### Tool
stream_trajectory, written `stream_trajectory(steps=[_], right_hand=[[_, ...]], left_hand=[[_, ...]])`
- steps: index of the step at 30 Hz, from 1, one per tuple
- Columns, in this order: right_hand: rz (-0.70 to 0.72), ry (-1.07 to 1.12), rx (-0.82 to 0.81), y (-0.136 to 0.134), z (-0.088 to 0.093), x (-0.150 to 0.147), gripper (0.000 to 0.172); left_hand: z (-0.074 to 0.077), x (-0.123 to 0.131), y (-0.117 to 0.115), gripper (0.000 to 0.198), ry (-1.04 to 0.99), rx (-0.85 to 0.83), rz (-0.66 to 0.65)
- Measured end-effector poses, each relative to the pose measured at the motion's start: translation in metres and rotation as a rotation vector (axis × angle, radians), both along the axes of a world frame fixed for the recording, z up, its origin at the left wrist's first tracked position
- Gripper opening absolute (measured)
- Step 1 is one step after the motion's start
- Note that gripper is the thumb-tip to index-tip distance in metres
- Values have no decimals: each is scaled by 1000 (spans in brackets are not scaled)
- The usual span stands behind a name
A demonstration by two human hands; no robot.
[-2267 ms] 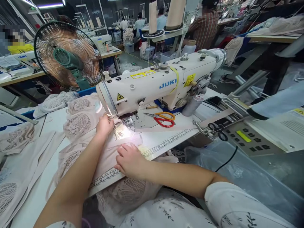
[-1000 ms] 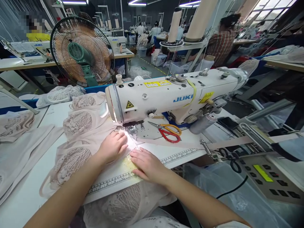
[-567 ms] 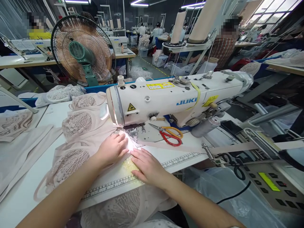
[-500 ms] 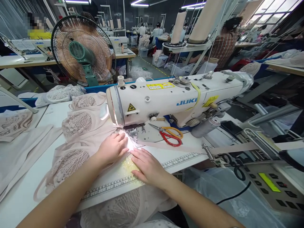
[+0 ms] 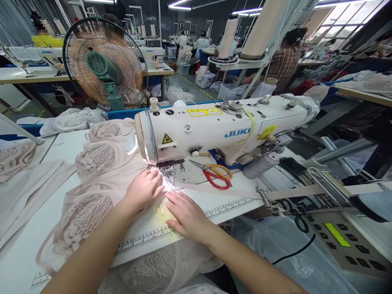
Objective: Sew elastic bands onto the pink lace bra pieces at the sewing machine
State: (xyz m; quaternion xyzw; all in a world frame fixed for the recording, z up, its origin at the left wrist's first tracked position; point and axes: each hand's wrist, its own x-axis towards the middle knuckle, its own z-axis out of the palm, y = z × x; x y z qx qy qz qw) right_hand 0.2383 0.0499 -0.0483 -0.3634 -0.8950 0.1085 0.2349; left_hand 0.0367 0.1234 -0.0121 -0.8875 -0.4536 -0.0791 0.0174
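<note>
At frame centre, left hand (image 5: 143,190) and right hand (image 5: 186,214) lie open and flat, pinning the fabric (image 5: 92,212) smooth on the surface (image 5: 18,269) before the machine (image 5: 214,126).

pale pink lace garment (image 5: 88,212) lies spread flat on the table (image 5: 18,261), edge under the sewing machine (image 5: 214,130).

Machine markings
Blue "JUKI" stands on the sewing machine (image 5: 220,126) arm; a yellow warning triangle sticker (image 5: 166,139) sits near its head.

Lace fabric (image 5: 85,216) — lower part beyond the bottom edge.
</note>
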Motion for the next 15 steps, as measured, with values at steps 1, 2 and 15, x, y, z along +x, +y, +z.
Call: stream_trajectory(steps=[1,2,15], right_hand=[[-5,-11,-5,0,-1,0,40],[-13,-24,-8,0,-2,-1,42],[-41,-59,-17,-1,-2,-3,52]], left_hand=[[-2,1,0,28,-26,8,22],[-4,3,0,27,-50,18,43],[1,3,-2,23,-29,-13,36]])
